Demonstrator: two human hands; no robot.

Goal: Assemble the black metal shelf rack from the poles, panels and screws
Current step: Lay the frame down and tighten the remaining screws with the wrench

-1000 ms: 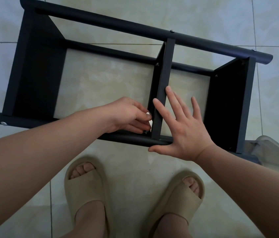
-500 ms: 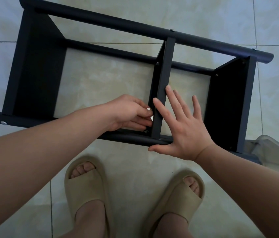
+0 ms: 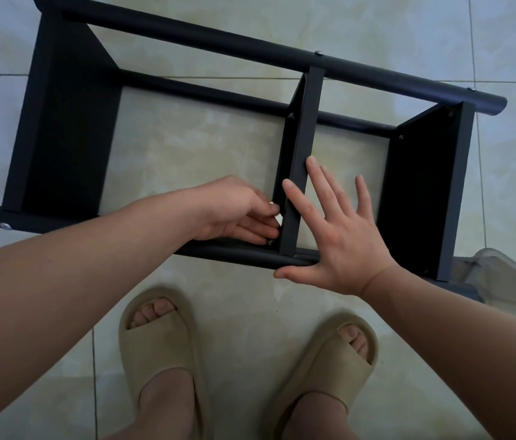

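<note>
Head view: the black rack (image 3: 69, 128) lies on its side on the tiled floor (image 3: 218, 300), just ahead of the person's slippered feet, with three panels already standing between the poles. The step in hand looks like fastening the middle panel (image 3: 306, 147) to the near pole (image 3: 234, 253).

The left hand (image 3: 234, 211) has its fingers curled at that joint and pinches a small pale piece (image 3: 278, 219); whether this is a screw or a short key cannot be told. A screw head (image 3: 270, 242) shows just below the fingertips, at the foot of the panel. The right hand (image 3: 342, 239) is flat with its fingers spread and grips nothing: the fingers press the panel's edge and the thumb lies along the near pole.

The next move probably calls for seating or turning the fastener squarely in its hole. The right hand would have to stop the panel from sliding, since a small shift could misalign the holes.
</note>
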